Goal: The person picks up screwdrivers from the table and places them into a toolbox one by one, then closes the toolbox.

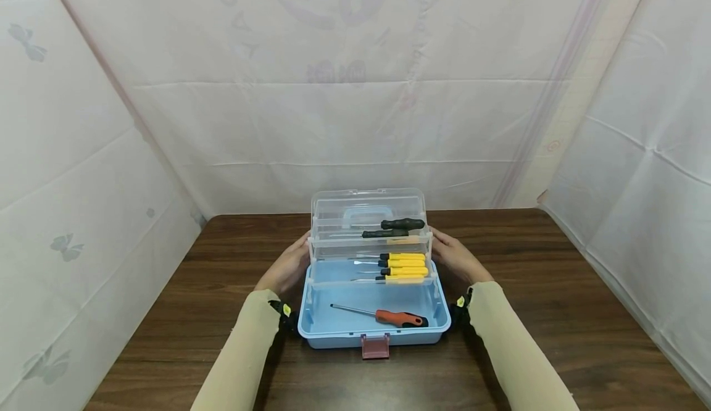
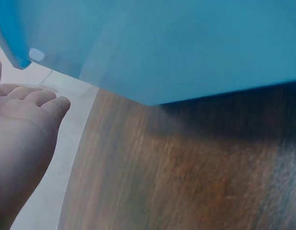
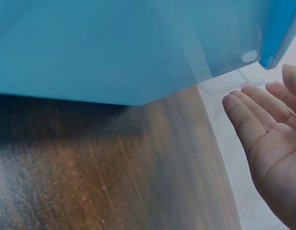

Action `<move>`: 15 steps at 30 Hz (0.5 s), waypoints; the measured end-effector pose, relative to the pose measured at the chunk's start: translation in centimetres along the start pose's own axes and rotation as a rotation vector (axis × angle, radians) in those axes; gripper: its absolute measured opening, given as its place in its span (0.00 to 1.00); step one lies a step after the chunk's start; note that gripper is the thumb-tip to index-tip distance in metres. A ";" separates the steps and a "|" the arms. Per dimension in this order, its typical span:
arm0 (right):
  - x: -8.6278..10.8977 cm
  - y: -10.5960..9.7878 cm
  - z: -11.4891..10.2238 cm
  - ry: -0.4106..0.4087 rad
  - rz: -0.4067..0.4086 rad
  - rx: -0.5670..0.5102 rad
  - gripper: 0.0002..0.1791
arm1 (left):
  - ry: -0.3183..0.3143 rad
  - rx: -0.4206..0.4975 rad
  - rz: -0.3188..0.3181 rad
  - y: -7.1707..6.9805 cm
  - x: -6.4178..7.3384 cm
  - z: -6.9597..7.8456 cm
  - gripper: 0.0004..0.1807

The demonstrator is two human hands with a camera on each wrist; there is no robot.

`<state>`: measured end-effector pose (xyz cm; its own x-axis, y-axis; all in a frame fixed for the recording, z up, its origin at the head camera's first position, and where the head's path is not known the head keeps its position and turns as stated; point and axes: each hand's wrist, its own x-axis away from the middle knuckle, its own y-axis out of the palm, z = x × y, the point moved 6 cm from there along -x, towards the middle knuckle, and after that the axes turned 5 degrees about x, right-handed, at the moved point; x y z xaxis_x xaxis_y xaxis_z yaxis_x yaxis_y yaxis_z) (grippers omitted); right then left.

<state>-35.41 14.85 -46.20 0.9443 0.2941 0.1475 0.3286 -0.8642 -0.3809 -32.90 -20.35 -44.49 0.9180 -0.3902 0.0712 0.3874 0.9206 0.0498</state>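
A light blue toolbox (image 1: 347, 341) stands opened out on the table, its clear upper trays and lid (image 1: 366, 196) raised at the back. My left hand (image 1: 286, 268) is at its left side, my right hand (image 1: 458, 259) at its right side, fingertips partly hidden behind the clear trays. Both wrist views show relaxed, mostly straight fingers beside the blue wall, palms towards it. An orange-and-black screwdriver (image 1: 395, 318) lies in the base. Several yellow-handled screwdrivers (image 1: 405, 263) lie in the lower clear tray, and two black-handled tools (image 1: 402, 224) sit higher up.
A dark red latch (image 1: 375, 347) hangs from the toolbox's front edge. Beneath is a dark brown wooden table (image 1: 183, 331). White sheeting (image 1: 355, 127) rises behind the table's back edge and along both sides.
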 end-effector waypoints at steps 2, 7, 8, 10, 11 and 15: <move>-0.1 0.0 -0.1 0.000 -0.004 0.000 0.33 | 0.006 0.019 -0.016 0.2 0.2 0.5 0.28; -0.1 -0.1 -0.5 -0.007 -0.025 -0.027 0.31 | 0.035 0.033 -0.018 -0.2 -0.3 0.1 0.28; -0.1 -0.1 -0.5 -0.008 -0.029 -0.037 0.31 | 0.037 0.035 -0.013 -0.4 -0.4 -0.1 0.27; 0.0 -0.1 -0.7 -0.006 -0.037 -0.055 0.30 | 0.041 0.032 0.000 -0.6 -0.7 -0.4 0.27; 0.0 -0.2 -0.7 -0.007 -0.041 -0.061 0.30 | 0.045 0.030 0.001 -0.7 -0.8 -0.5 0.27; 0.0 -0.3 -0.8 -0.009 -0.041 -0.077 0.31 | 0.064 0.016 -0.002 -0.8 -0.8 -0.5 0.27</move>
<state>-35.53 14.79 -45.30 0.9304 0.3331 0.1529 0.3650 -0.8801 -0.3037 -33.95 -20.74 -45.07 0.9208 -0.3899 0.0070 0.3886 0.9190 0.0659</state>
